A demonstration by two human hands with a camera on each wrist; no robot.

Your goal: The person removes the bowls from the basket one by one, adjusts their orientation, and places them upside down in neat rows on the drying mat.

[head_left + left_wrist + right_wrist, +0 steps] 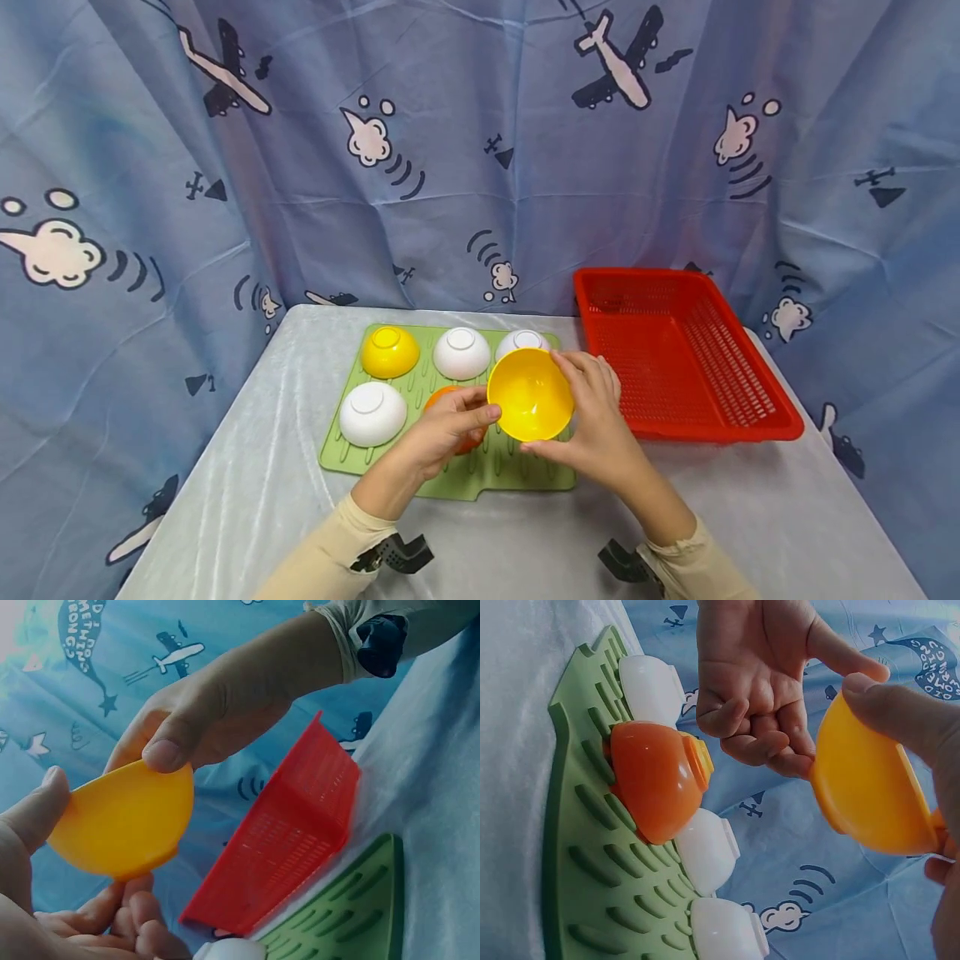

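A yellow bowl [531, 396] is held up above the front right part of a green drying mat [504, 477], its open side turned toward the head camera. My right hand [603, 425] grips it by the right side, thumb and fingers spread across the rim. At the opposite side, my left hand [438, 433] holds the bowl with its thumb by the rim and curled fingers under it, as the left wrist view shows. Below the left hand an orange bowl [656, 784] lies upside down on the mat, partly hidden in the head view.
Also upside down on the mat are another yellow bowl [390, 354] and white bowls [461, 354], one partly behind the held bowl. To the right stands a red plastic basket [720, 429] with perforated walls. A blue patterned curtain [450, 167] hangs behind the table.
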